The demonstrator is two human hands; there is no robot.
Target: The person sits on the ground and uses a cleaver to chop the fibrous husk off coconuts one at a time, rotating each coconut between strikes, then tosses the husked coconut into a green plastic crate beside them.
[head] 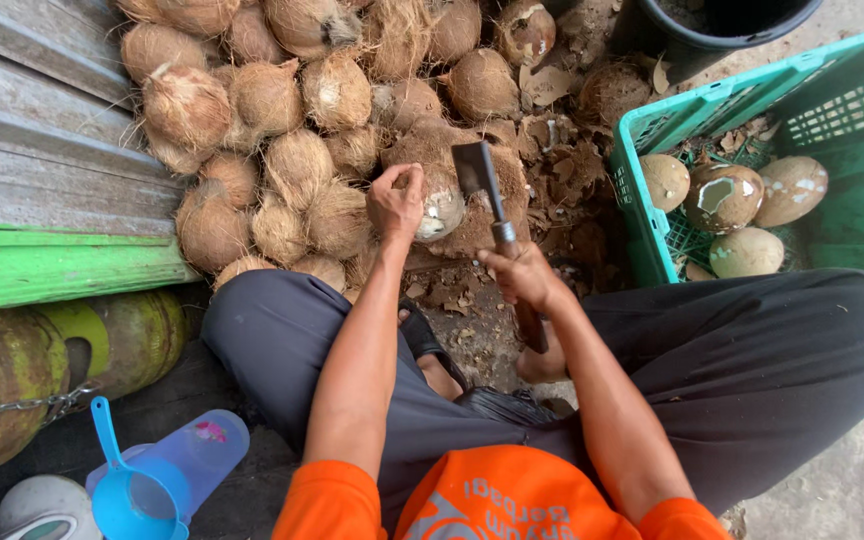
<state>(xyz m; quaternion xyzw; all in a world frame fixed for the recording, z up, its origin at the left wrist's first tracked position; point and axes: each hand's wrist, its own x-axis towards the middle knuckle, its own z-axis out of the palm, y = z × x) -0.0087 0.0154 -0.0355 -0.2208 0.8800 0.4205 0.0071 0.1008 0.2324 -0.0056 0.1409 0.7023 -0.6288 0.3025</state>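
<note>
While a partly husked coconut (439, 205) is gripped at centre frame by the left hand (396, 203), a cleaver (493, 222) is held by its wooden handle in the closed right hand (524, 275), blade up beside the nut. Brown husked coconuts (262, 120) are piled at upper left. Peeled pale coconuts (742, 195) are kept in a green plastic crate (642, 130) at right. A blue scoop (127, 490) is seen lower left.

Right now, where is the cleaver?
In the head view, the cleaver is at centre, gripped by the right hand, its blade beside the coconut that the left hand steadies, left of the green crate.
</note>
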